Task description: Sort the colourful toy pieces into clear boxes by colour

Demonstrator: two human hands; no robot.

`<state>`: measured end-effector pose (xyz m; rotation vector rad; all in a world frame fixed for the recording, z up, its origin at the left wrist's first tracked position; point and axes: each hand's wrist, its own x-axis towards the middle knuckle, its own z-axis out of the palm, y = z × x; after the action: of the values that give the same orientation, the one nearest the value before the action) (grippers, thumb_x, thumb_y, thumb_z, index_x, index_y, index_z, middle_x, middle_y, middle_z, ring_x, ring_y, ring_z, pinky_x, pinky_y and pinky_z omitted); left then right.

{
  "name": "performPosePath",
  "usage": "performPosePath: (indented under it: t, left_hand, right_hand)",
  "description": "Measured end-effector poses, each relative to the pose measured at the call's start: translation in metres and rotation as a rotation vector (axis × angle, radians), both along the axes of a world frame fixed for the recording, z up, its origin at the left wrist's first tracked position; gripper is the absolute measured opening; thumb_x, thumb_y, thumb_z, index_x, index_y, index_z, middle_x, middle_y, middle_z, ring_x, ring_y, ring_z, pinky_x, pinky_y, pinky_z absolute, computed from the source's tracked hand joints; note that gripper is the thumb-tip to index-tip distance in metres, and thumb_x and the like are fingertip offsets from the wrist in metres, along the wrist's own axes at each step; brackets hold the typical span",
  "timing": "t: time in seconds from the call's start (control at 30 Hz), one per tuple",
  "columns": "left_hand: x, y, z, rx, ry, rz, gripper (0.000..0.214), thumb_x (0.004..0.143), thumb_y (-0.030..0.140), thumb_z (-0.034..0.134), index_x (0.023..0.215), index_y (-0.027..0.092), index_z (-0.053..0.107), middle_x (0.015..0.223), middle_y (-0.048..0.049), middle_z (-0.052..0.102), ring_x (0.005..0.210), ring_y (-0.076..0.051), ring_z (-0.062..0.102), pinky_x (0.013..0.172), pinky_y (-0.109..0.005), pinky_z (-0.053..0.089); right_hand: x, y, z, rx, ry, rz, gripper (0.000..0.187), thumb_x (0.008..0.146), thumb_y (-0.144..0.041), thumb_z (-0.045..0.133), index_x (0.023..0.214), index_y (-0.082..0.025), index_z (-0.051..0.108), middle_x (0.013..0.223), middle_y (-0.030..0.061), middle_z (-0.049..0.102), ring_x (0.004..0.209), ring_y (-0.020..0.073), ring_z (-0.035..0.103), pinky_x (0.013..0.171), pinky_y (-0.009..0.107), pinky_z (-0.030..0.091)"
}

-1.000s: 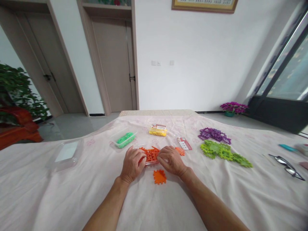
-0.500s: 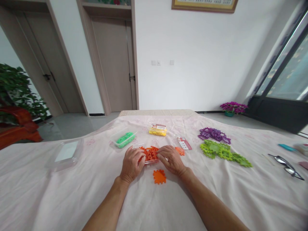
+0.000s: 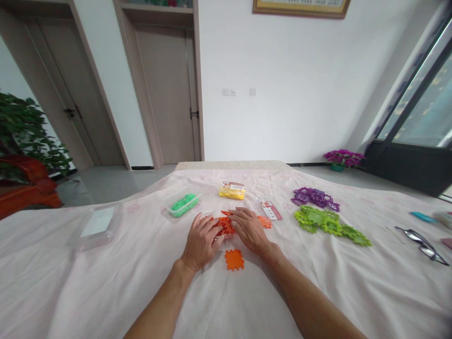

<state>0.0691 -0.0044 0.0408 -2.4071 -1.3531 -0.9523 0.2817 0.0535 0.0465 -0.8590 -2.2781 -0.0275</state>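
Observation:
Orange interlocking puzzle pieces (image 3: 226, 225) lie heaped in a small clear plastic box (image 3: 223, 237) in the middle of the cloth. My left hand (image 3: 202, 239) rests over the box's left side, its fingers stretched out across the pieces. From the right, my right hand (image 3: 250, 230) lies over the heap with fingers extended and slightly spread. Both hands touch the pieces, and neither visibly grips one. One square orange piece (image 3: 234, 259) sits flat on the cloth just in front of the box. Another orange piece (image 3: 264, 221) is partly hidden behind my right hand.
Farther back are a clear box of green pieces (image 3: 184, 205) and a labelled pack of yellow pieces (image 3: 232, 191). Purple pieces (image 3: 314, 198) and lime-green pieces (image 3: 330, 222) lie to the right, beyond a card (image 3: 271, 210). Glasses (image 3: 422, 245) lie far right; a clear container (image 3: 99, 225) stands left.
My fingers have gone from curled at the box's two sides to stretched over the orange pieces. Both hands have moved slightly inward across the heap.

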Motion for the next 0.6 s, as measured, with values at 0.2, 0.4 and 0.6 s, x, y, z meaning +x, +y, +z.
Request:
performPosePath:
  t: [0.2, 0.4, 0.6]
  left_hand:
    - [0.001, -0.001, 0.001, 0.02, -0.002, 0.014, 0.025, 0.094, 0.034, 0.052, 0.109, 0.026, 0.071, 0.121, -0.0063, 0.069, 0.121, -0.029, 0.056, 0.114, -0.06, 0.027]
    - [-0.001, -0.001, 0.0, 0.01, -0.014, 0.019, 0.027, 0.093, 0.035, 0.053, 0.112, 0.026, 0.07, 0.123, -0.0069, 0.068, 0.124, -0.029, 0.055, 0.115, -0.062, 0.024]
    - [-0.007, 0.001, -0.002, 0.013, -0.049, 0.042, 0.029, 0.093, 0.031, 0.051, 0.115, 0.025, 0.069, 0.123, -0.007, 0.069, 0.125, -0.029, 0.055, 0.116, -0.061, 0.022]
  right_hand:
    - [0.007, -0.006, 0.002, 0.101, 0.091, 0.027, 0.029, 0.1, -0.028, 0.043, 0.112, -0.023, 0.069, 0.125, 0.0064, 0.066, 0.119, 0.0245, 0.053, 0.102, 0.047, 0.042]
    - [0.005, -0.017, 0.004, 0.024, 0.104, 0.103, 0.028, 0.099, -0.025, 0.042, 0.089, -0.021, 0.068, 0.103, 0.0071, 0.072, 0.097, 0.0205, 0.063, 0.09, 0.041, 0.047]
    - [-0.001, -0.015, 0.004, 0.006, 0.038, 0.083, 0.027, 0.099, -0.028, 0.043, 0.113, -0.025, 0.066, 0.121, 0.0061, 0.069, 0.113, 0.0212, 0.06, 0.101, 0.043, 0.042]
